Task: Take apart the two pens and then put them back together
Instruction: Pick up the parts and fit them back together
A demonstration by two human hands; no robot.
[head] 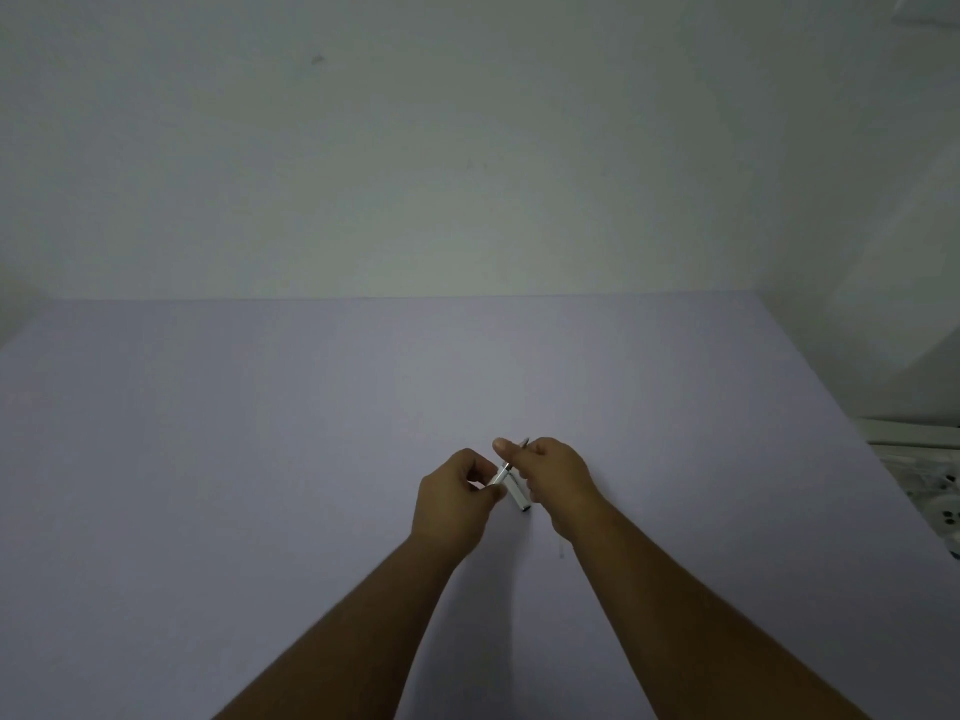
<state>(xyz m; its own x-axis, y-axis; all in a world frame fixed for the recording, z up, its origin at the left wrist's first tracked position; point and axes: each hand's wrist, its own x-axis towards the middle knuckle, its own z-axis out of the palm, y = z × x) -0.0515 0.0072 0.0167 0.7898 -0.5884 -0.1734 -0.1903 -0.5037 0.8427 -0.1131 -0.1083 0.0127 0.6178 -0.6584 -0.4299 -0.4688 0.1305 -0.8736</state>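
Observation:
Both hands meet over the middle of the lilac table (pixel 260 459). My left hand (pixel 457 498) pinches the lower end of a white pen barrel (pixel 500 476) between thumb and fingers. My right hand (pixel 556 472) grips the upper part of that pen, whose thin dark tip (pixel 525 441) pokes out above the fingers. A second white pen piece (pixel 519 498) with a dark end slants down under the right hand; whether it lies on the table or is held I cannot tell. A small pale part (pixel 560 550) shows beside the right wrist.
A pale wall (pixel 467 148) rises behind the table's far edge. At the right edge stands a white object (pixel 924 459) with dark spots, beyond the table's right side.

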